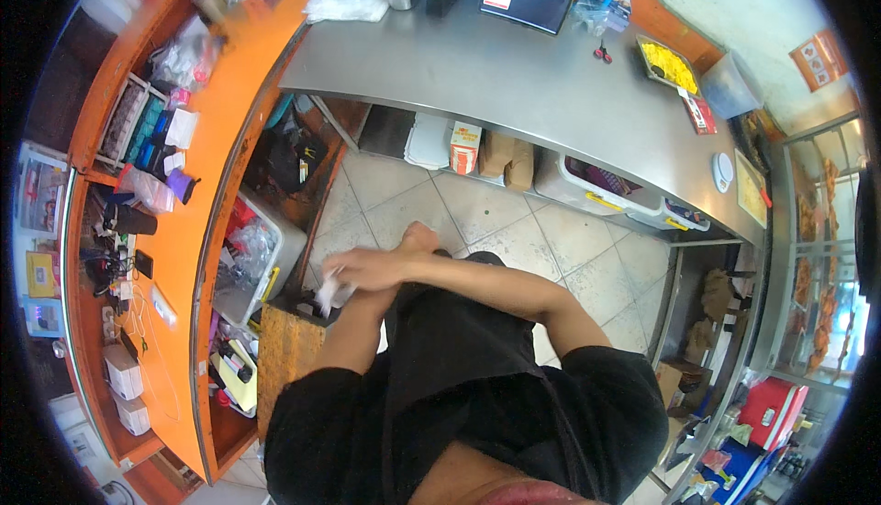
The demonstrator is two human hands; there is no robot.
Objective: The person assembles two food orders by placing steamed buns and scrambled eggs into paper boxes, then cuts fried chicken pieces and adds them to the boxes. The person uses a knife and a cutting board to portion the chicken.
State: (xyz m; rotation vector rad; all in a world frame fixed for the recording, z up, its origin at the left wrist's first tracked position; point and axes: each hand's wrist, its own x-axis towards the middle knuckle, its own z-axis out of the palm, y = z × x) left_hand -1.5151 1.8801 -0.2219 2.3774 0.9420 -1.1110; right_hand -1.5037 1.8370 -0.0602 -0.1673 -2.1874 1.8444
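Head view: R hand [367, 269], approx. 8 o'clock from ctr, grips crumpled, thin white tissue [327, 296], also at 8, over L forearm [361, 323]. L hand [420, 237] near ctr; can't tell if open/closed. Long grey steel tabletop [413, 60] at 12.

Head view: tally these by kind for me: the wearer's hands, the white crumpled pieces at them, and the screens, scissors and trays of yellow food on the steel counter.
Hands: 2 (left hand, right hand)
White crumpled piece: 1
Screen: 1
Scissors: 1
Tray of yellow food: 1
Total: 6
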